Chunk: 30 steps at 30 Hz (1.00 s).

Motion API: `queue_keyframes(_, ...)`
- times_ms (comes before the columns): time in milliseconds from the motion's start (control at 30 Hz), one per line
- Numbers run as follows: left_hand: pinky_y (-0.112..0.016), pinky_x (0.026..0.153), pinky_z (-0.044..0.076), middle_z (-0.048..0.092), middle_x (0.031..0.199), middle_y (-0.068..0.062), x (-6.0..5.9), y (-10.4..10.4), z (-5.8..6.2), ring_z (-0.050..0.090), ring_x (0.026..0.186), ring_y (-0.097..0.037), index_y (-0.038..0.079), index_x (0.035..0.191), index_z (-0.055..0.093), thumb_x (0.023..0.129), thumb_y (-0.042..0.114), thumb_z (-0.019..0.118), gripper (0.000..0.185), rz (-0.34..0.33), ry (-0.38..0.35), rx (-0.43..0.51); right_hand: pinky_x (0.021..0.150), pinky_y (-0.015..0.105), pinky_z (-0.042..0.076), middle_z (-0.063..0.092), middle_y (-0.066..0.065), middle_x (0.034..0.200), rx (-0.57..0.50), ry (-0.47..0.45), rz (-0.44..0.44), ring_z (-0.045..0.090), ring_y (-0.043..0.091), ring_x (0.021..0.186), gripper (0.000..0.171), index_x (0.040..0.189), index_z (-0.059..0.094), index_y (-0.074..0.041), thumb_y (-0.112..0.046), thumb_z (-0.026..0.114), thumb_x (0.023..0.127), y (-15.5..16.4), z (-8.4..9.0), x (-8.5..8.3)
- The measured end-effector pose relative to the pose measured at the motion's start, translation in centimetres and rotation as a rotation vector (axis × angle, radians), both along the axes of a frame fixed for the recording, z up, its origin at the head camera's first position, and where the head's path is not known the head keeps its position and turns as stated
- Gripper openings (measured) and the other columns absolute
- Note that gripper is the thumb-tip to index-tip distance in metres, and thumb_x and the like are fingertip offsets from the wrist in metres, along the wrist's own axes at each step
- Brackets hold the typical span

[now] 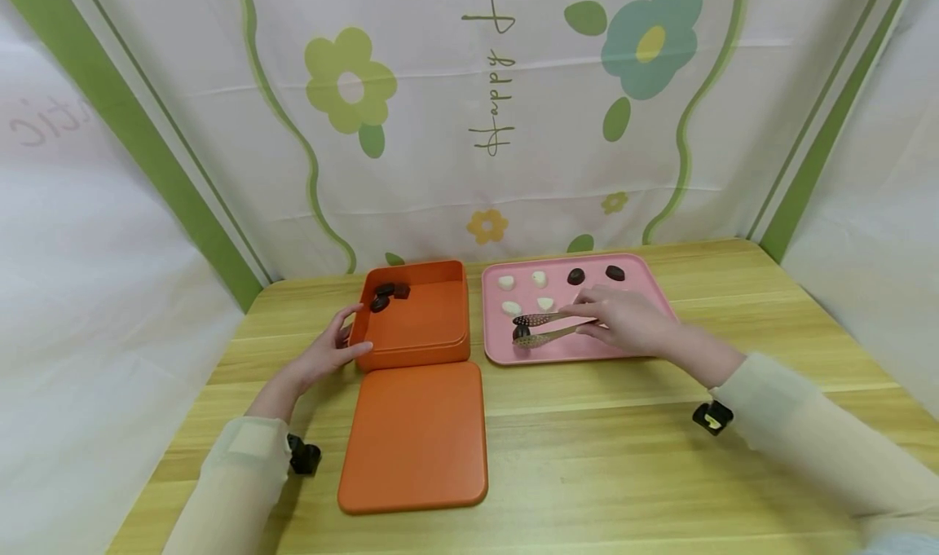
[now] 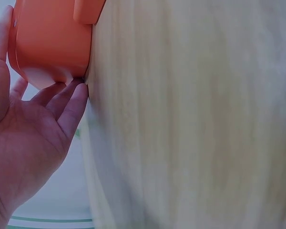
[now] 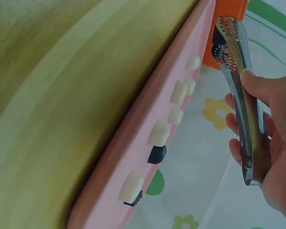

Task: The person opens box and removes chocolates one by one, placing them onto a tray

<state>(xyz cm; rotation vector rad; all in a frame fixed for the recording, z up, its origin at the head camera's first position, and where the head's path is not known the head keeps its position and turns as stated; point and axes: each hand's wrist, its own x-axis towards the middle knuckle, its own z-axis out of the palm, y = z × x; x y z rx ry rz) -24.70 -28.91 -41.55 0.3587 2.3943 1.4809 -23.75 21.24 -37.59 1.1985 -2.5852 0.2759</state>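
Observation:
My right hand grips metal tongs with perforated tips. Between those tips sits a dark chocolate, over the front left part of the pink tray. White chocolates and dark ones lie behind it on the tray. To the left, an orange box holds several dark chocolates in its back left corner. My left hand rests against the box's left side, thumb at the front corner. In the left wrist view its extended fingers touch the wall.
An orange lid lies flat on the wooden table, directly in front of the box. A white cloth backdrop printed with flowers rises behind the table, with cloth walls at both sides. The tray stands just right of the box.

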Motion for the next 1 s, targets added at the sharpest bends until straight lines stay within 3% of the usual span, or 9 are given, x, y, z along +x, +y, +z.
queue_keyframes(600, -0.059, 0.11, 0.02, 0.018, 0.154, -0.031, -0.2, 0.1, -0.2, 0.018, 0.141, -0.044, 0.015, 0.155, 0.005, 0.099, 0.023, 0.06, 0.079, -0.002, 0.005, -0.013, 0.067, 0.034, 0.046, 0.061, 0.0, 0.1, 0.044, -0.108, -0.052, 0.052, 0.012, 0.08, 0.037, 0.125, 0.068, -0.016, -0.02, 0.073, 0.089, -0.9, -1.2, -1.1)
queue_keyframes(867, -0.059, 0.109, 0.02, 0.018, 0.154, -0.031, -0.2, 0.1, -0.1, 0.019, 0.141, -0.044, 0.015, 0.155, 0.005, 0.099, 0.022, 0.059, 0.078, -0.009, 0.007, -0.001, 0.072, 0.04, 0.05, 0.063, 0.002, 0.104, 0.026, -0.164, -0.076, 0.057, 0.016, 0.087, 0.039, 0.127, 0.067, -0.018, -0.021, 0.073, 0.089, -0.6, -1.4, -1.4)
queue_keyframes(1000, -0.059, 0.109, 0.02, 0.018, 0.154, -0.031, 0.0, 0.0, 0.0, 0.018, 0.141, -0.044, 0.015, 0.155, 0.005, 0.1, 0.022, 0.058, 0.077, -0.004, 0.004, -0.003, 0.072, 0.042, 0.05, 0.063, 0.004, 0.103, 0.001, -0.138, -0.081, 0.058, 0.02, 0.089, 0.038, 0.124, 0.068, -0.017, -0.02, 0.075, 0.087, -0.4, -1.0, -1.5)
